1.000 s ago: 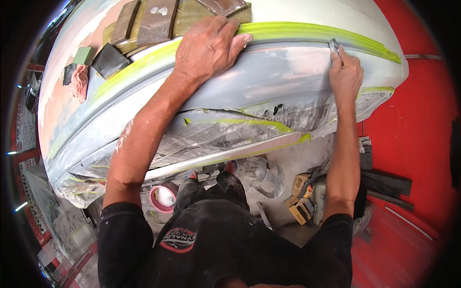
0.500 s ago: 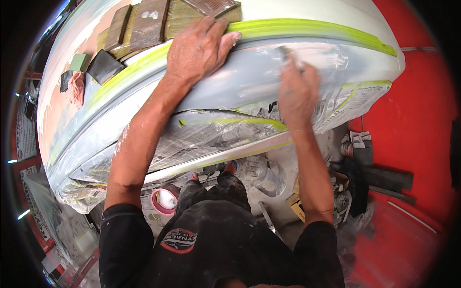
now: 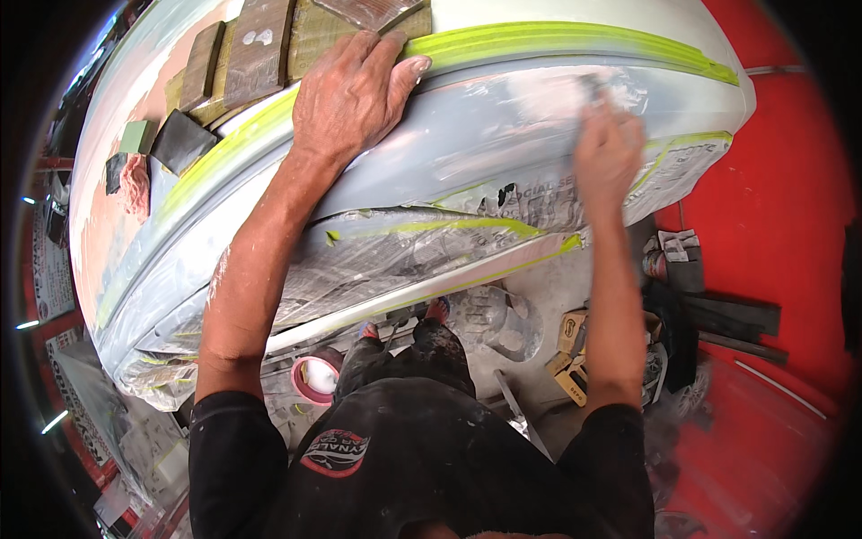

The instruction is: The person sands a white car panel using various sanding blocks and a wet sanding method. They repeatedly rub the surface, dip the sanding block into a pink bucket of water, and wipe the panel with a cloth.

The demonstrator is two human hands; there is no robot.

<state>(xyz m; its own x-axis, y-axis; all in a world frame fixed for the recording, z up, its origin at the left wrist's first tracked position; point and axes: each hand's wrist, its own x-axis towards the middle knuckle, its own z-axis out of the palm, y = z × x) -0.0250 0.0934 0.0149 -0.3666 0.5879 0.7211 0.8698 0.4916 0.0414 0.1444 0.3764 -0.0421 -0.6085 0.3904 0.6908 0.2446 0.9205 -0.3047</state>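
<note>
My left hand [image 3: 348,101] rests on the upper edge of a curved car body panel [image 3: 422,148], fingers stretched over the yellow-green masking tape [image 3: 512,38] beside several wooden blocks [image 3: 259,56]. My right hand [image 3: 609,151], blurred, is closed on a small dark flat piece [image 3: 590,86] against a pale pinkish-white patch of the grey panel. Its exact kind is too smeared to tell. Left of the wooden blocks lie a black square sheet [image 3: 182,141], a small green block [image 3: 137,137] and a crumpled pink cloth [image 3: 135,187]. Newspaper masking [image 3: 404,265] covers the lower part.
A pink-rimmed tub [image 3: 300,384] with something white inside stands on the floor near my feet. An opened cardboard box [image 3: 567,366] sits below my right forearm. A large red surface [image 3: 763,198] runs along the right, with dark strips [image 3: 732,314] against it.
My right hand has moved right across the panel with the dark piece. My left hand stays on the same spot; the whole view has shifted slightly.
</note>
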